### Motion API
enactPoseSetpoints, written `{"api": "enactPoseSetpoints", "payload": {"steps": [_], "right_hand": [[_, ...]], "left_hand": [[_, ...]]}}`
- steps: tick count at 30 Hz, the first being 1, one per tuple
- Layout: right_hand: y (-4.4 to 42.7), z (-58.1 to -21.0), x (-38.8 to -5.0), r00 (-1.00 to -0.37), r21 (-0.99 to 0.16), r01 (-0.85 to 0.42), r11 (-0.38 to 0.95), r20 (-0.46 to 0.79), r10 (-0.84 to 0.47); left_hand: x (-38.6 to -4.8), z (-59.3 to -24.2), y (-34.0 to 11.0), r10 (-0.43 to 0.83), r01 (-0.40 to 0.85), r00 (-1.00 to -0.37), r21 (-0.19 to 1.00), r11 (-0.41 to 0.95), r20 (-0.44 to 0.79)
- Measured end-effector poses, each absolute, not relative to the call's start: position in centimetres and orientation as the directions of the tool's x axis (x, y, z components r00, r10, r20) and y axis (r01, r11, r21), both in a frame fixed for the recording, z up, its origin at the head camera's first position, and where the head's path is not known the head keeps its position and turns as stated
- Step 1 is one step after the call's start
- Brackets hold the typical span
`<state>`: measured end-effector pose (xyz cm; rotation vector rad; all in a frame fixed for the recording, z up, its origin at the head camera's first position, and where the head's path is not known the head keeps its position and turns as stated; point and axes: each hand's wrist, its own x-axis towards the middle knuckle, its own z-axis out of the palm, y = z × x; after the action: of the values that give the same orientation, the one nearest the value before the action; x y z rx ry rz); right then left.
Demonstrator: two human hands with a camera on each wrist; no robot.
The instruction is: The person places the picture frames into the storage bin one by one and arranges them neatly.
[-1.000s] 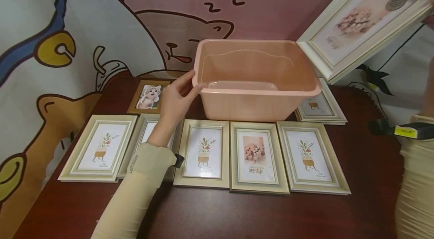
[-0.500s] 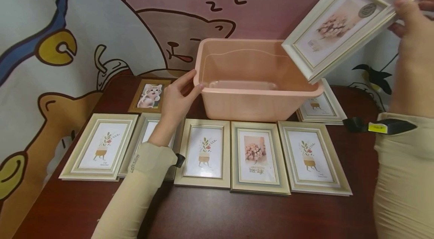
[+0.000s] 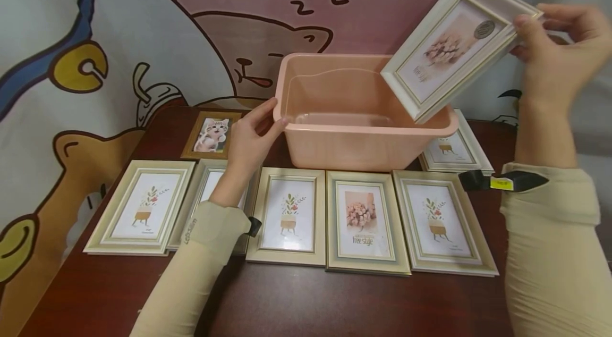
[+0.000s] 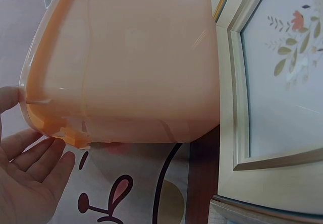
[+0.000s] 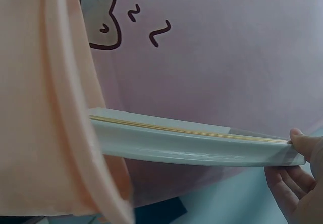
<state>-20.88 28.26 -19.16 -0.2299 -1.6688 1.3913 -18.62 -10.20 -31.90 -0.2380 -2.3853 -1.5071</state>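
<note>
Since half a second ago the white picture frame [image 3: 451, 50] has moved leftward and its upper end has dropped, the right hand [image 3: 561, 52] travelling with it; the left hand [image 3: 251, 140] and the pink tub [image 3: 354, 150] have stayed put. Nearest, at the tub's 6 o'clock, a row of five framed prints [image 3: 290, 215] lies on the dark table [image 3: 287, 305]. Beyond, at 9 o'clock, the left hand pinches the tub's rim between thumb and fingers; light, steady pressure there should stop it sliding without bending its wall. At 2 o'clock, the right hand grasps the frame by one end, thumb on the face side, fingers behind, the low end tilted over the tub's opening. Contact with the rim cannot be told. Since most of the weight hangs past the grip, a firm, slow hold seems wise. Farthest, at 12 o'clock, is the printed backdrop [image 3: 382, 2].
</note>
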Motion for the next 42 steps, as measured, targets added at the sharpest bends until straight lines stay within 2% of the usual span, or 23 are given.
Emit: {"api": "enactPoseSetpoints", "payload": {"steps": [13,20,30,42], "right_hand": [[27.7,-21.8,-21.4,-0.55,-0.831,-0.349,0.434,0.556,0.623],[27.4,-23.0,-21.5,-0.558,-0.823,-0.39,0.413,0.568,0.605],[26.5,-24.1,-20.9,-0.572,-0.83,-0.385,0.404,0.558,0.602],[26.5,-25.9,-21.2,-0.554,-0.79,-0.326,0.519,0.604,0.572]], "left_hand": [[-18.5,-31.9,-10.2,-0.028,0.285,-0.943,0.849,0.444,0.331],[-18.4,-31.8,-10.1,-0.027,0.294,-0.941,0.851,0.435,0.338],[-18.5,-31.8,-10.1,-0.022,0.299,-0.941,0.865,0.404,0.336],[-18.4,-31.8,-10.1,-0.023,0.293,-0.944,0.867,0.404,0.33]]}}
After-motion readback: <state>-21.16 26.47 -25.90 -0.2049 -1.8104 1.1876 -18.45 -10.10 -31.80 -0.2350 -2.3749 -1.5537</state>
